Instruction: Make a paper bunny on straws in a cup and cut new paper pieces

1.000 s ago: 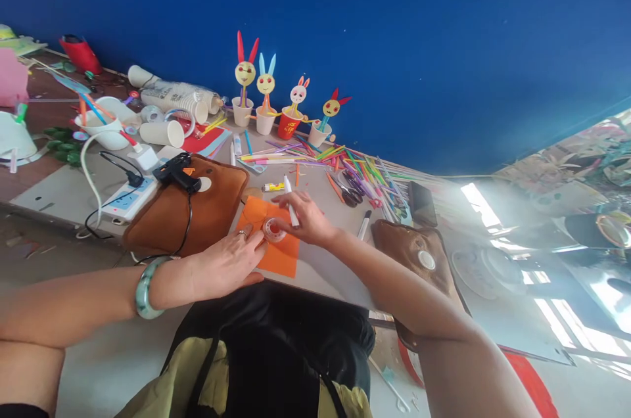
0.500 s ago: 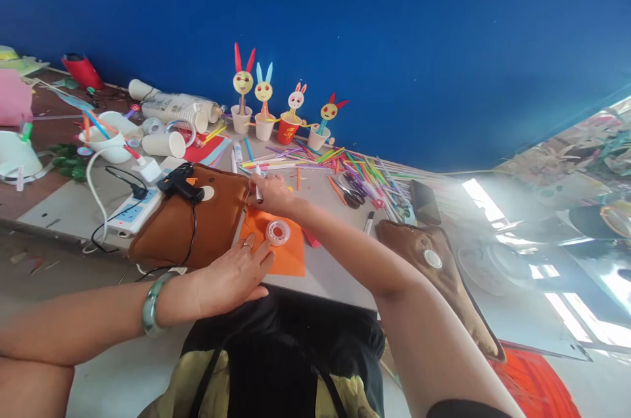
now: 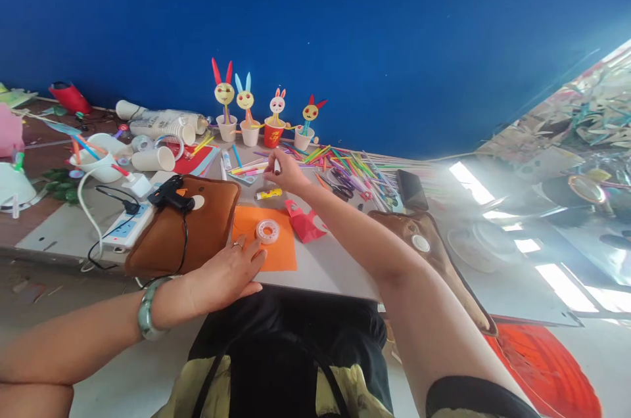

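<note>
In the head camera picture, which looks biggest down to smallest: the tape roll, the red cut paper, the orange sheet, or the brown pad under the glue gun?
1. Brown pad, largest
2. Orange sheet
3. Red cut paper
4. Tape roll, smallest

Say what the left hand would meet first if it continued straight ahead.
Probably the round, whitish plastic tape ring on the orange paper sheet, just ahead of the left hand; any gap is hard to judge.

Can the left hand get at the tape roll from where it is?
Most likely yes. The left hand has its fingers over the orange paper, right beside the tape roll, with nothing visible between. The right hand, holding a pen, is farther back, out of the way.
</note>
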The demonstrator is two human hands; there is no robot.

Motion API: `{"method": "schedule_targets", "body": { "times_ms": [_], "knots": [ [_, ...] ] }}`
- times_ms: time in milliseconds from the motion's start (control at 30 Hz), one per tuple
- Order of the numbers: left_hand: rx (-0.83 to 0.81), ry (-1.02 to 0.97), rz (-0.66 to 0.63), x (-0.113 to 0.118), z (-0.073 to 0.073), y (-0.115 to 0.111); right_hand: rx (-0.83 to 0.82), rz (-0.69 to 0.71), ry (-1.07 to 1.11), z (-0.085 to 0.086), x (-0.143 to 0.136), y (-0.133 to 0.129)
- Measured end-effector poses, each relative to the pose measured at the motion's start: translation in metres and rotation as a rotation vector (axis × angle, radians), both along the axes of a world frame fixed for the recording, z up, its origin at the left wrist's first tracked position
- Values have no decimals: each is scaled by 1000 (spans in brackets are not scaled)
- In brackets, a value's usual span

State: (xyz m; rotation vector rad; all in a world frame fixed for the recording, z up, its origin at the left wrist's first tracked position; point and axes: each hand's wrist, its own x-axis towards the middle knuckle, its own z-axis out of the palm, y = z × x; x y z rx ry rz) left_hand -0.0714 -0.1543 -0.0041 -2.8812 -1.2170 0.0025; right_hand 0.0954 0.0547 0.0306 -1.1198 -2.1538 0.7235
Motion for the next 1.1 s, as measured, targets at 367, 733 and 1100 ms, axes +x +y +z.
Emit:
{"method": "schedule_targets", "body": {
  "times_ms": [367,733,1100],
  "knots": [
    [4,72,-25,-3,19,15,214,161,-488,-24,38,-24],
    [165,60,-190,24,52,38,139,47,-384,-14,55,-35],
    [-88,-68,-67,68,22,134,66,-186,116,-2,131,-74]
  ]
}}
